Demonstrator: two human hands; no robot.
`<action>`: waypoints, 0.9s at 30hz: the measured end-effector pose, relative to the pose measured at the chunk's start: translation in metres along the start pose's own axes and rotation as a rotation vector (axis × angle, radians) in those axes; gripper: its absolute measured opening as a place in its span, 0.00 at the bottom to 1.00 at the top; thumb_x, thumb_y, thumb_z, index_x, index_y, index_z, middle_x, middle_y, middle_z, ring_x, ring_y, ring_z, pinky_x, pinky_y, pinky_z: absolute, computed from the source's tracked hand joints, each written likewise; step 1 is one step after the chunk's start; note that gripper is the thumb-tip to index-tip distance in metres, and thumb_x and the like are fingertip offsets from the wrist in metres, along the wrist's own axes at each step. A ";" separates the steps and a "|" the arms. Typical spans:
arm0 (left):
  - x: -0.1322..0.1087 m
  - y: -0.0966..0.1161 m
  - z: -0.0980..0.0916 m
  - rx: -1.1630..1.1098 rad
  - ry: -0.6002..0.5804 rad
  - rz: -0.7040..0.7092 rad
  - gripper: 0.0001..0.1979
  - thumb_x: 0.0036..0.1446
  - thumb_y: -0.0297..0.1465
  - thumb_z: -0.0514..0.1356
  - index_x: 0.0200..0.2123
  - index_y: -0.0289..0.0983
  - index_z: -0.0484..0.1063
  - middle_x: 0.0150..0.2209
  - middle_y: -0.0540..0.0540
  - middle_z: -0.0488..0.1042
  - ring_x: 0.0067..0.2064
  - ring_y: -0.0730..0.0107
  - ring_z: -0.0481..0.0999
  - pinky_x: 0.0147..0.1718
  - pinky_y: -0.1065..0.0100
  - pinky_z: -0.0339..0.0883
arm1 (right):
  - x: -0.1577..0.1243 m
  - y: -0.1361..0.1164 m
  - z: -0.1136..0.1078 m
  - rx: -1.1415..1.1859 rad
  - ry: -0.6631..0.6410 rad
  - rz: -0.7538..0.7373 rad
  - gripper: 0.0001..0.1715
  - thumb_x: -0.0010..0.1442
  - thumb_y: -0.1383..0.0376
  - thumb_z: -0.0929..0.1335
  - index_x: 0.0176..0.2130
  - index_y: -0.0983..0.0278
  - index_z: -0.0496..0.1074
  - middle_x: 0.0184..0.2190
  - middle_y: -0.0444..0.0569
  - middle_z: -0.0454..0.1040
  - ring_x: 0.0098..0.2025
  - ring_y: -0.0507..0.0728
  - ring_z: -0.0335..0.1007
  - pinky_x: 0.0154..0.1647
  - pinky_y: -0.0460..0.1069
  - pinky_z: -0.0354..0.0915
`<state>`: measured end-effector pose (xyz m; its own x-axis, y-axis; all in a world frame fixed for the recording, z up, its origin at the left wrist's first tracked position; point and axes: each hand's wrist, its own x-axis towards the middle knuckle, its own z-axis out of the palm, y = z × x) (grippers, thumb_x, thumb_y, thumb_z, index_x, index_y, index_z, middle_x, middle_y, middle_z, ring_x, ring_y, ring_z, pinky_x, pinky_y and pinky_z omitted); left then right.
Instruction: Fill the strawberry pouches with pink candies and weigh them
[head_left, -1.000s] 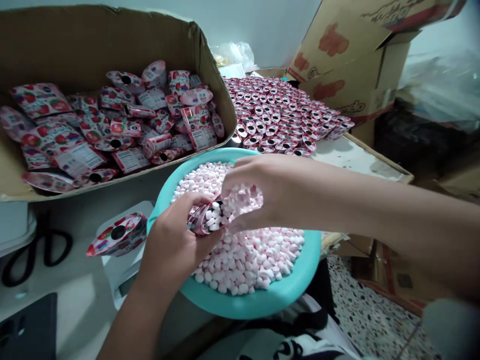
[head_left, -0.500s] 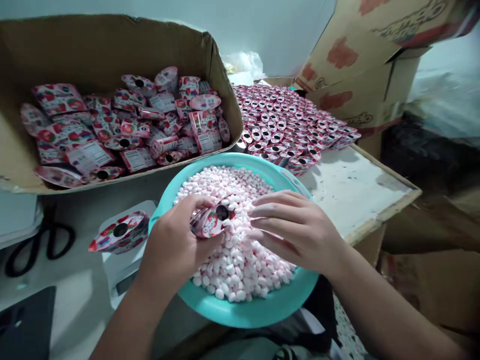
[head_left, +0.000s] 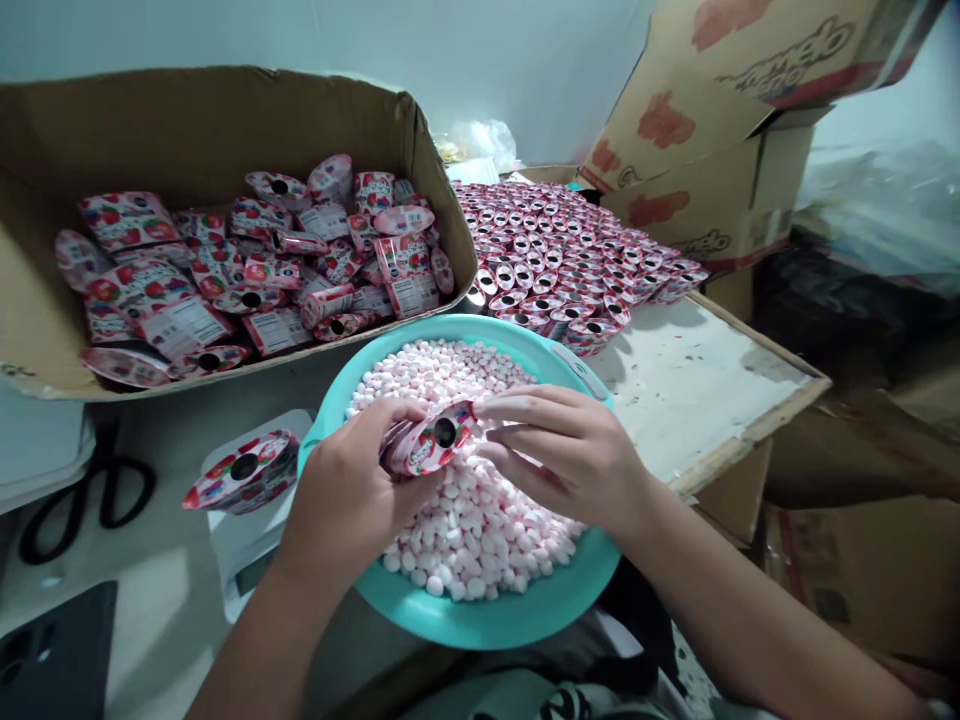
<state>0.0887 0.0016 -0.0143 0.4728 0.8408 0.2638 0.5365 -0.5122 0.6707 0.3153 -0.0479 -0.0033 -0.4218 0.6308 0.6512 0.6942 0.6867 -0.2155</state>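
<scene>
My left hand (head_left: 352, 490) is wrapped round a small red-and-pink strawberry-print candy box (head_left: 427, 447), its closed lid with a dark round hole facing up. My right hand (head_left: 566, 450) has its fingers stretched toward the box's right end, the fingertips touching it. Both hands hover over a turquoise bowl (head_left: 480, 615) heaped with small pink and white candies (head_left: 465, 520).
A big cardboard box (head_left: 187, 130) at the back left holds several filled strawberry boxes. Rows of open boxes (head_left: 570, 250) cover a white board (head_left: 697, 370) at the right. One more box (head_left: 244, 472) rests on a white scale; black scissors (head_left: 82, 495) lie at the far left. Cardboard cartons (head_left: 712, 170) stand behind.
My right hand stopped dropping candies into the box and came down beside it. The box's lid went from open with candies showing to closed.
</scene>
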 end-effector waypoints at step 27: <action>0.000 0.002 -0.001 -0.078 -0.001 0.016 0.21 0.59 0.27 0.63 0.55 0.43 0.69 0.54 0.48 0.76 0.55 0.62 0.75 0.55 0.66 0.67 | -0.003 0.024 0.012 0.304 -0.609 0.619 0.23 0.53 0.73 0.70 0.48 0.59 0.80 0.46 0.48 0.81 0.47 0.60 0.77 0.50 0.52 0.69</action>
<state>0.0887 0.0009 -0.0122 0.4820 0.8321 0.2744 0.4725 -0.5106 0.7183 0.3261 -0.0294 -0.0189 -0.3204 0.9396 -0.1206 0.7514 0.1746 -0.6363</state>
